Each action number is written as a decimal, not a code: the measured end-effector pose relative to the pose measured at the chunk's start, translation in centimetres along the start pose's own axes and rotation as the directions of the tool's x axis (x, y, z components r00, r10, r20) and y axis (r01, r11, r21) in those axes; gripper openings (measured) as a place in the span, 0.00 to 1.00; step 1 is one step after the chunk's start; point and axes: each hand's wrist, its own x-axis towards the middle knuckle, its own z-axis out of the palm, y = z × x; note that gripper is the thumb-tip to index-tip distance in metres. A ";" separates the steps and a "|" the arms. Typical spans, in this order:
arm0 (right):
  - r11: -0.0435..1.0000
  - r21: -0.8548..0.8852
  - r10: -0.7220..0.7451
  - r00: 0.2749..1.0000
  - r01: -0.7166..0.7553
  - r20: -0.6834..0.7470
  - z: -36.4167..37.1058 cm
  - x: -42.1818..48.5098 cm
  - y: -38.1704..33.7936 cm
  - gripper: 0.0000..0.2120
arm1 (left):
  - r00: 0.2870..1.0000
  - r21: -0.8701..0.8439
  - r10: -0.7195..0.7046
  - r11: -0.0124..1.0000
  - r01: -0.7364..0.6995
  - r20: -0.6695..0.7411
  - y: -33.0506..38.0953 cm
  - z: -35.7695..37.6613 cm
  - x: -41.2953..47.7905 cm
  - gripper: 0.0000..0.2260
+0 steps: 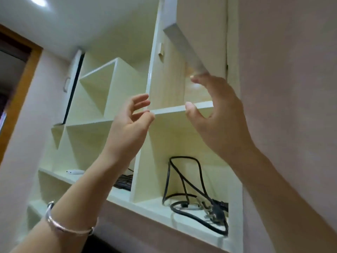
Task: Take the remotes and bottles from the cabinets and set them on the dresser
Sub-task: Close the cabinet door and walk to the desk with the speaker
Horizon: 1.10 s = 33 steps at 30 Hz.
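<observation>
I am looking up at a pale wall cabinet point(164, 111) with open compartments. A small white remote point(74, 172) lies on a lower left shelf. My left hand point(129, 125) is raised in front of the vertical divider, fingers loosely curled and apart, holding nothing. My right hand point(215, 114) is raised before the upper right compartment, its fingertips touching the lower corner of the swung-open cabinet door point(184, 46) and its thumb apart. That compartment looks empty as far as I can see. No bottle is visible.
Black cables with a plug point(193, 199) fill the lower right compartment. A dark flat object point(124, 181) lies behind my left forearm. Another door with a handle point(73, 88) stands open at the left. A wall point(291, 88) bounds the right.
</observation>
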 end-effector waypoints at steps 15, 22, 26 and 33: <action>0.984 -0.027 -0.172 0.985 0.173 0.031 2.7 3.5 0.1 0.24 | 0.989 -0.411 0.109 0.900 -0.142 -0.103 5.3 -1.1 6.9 0.14; 0.940 -0.296 -0.061 0.940 0.167 0.335 7.1 4.5 1.7 0.24 | 0.990 -0.264 -0.062 0.964 0.028 -0.123 -3.5 -2.3 10.0 0.17; 0.969 -0.223 -0.039 0.955 0.108 0.293 6.8 5.3 2.4 0.17 | 0.986 -0.146 -0.057 0.989 0.033 -0.159 -6.2 -2.1 11.2 0.16; 0.894 -0.446 0.019 0.987 0.054 0.157 7.9 6.6 4.4 0.15 | 0.957 -0.020 -0.197 0.980 0.197 -0.211 -9.8 0.0 12.3 0.21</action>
